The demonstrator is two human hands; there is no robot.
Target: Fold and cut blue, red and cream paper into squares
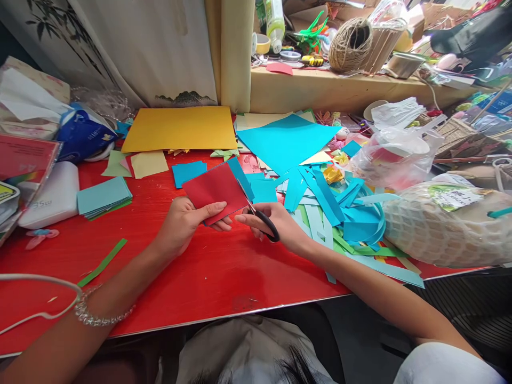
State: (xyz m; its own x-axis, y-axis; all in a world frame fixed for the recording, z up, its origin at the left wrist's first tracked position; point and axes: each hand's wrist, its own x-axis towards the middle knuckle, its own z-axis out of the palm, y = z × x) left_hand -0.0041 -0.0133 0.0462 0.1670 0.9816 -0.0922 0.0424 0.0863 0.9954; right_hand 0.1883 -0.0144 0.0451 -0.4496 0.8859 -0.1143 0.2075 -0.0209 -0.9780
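My left hand (184,221) is closed on a red paper card (216,191), thumb on top and fingers beneath. A blue paper strip (240,178) shows along the card's right edge, against it. In my right hand (276,221) is a pair of scissors with black handles (267,224); the blades meet the right edge of the card and strip. Whether the blades are apart I cannot make out. Just behind the card lies a small blue paper piece (189,174). To the left sits a stack of light blue and green paper cards (104,196).
Blue and green paper offcuts (320,197) are heaped right of my hands. Behind lie a yellow sheet (180,128) and a large blue sheet (288,141). A net-wrapped package (444,224) stands right. A white cable (44,277) loops by my left forearm. The red table's (180,304) edge is close.
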